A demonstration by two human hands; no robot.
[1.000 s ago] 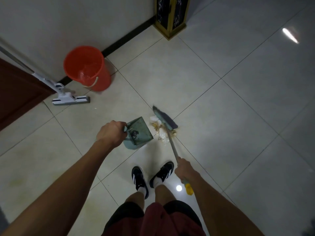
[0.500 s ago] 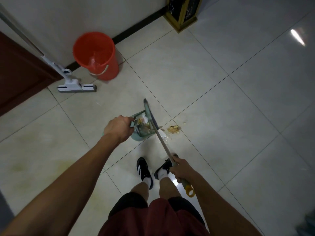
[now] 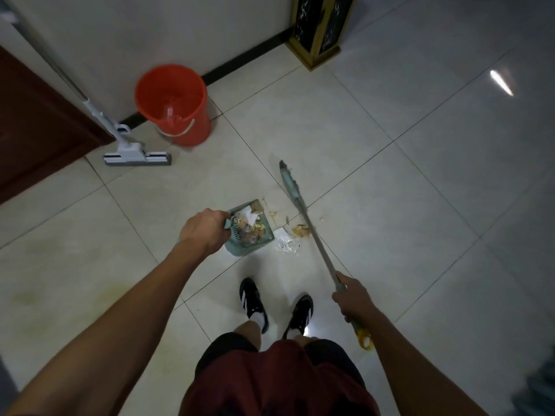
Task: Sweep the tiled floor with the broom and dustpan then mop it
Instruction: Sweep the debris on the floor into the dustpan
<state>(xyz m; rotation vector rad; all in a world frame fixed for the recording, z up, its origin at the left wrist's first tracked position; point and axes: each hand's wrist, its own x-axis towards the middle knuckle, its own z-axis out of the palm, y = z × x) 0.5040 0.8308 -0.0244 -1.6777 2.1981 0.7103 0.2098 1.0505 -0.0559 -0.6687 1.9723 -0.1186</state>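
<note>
The left hand (image 3: pixel 201 231) has its grip clamped tight on the short handle of the green dustpan (image 3: pixel 250 231). The fingers are curled round the handle, and the back of the hand faces up. The dustpan sits on the tiled floor (image 3: pixel 375 163), just ahead of the person's feet. Inside it lie bits of rubbish: a scrap of white paper, some brown crumbs and a shiny wrapper.

The right hand (image 3: pixel 354 298) has its grip clamped on the long grey stick of the broom (image 3: pixel 295 196). The hand holds low on the stick, near its yellow end (image 3: pixel 365 340). The stick slants up and away from the hand. The broom head (image 3: pixel 288 178) is out past the dustpan, to the right of it, and apart from it. You cannot tell if the head touches the floor.

Between the dustpan and the broom stick, some rubbish (image 3: pixel 286 243) lies on the floor: a clear crinkly wrapper, a white scrap and yellow crumbs.

Below are two black shoes (image 3: pixel 253 301) with white stripes.

Farther off, by the wall, stands a red bucket (image 3: pixel 174 103). Just beside it, to the left, a white mop (image 3: pixel 136 156) rests with its flat head on the floor and its pole leaning up by a brown door (image 3: pixel 39 124). A black and gold stand (image 3: pixel 318 31) is near the wall at the top.
</note>
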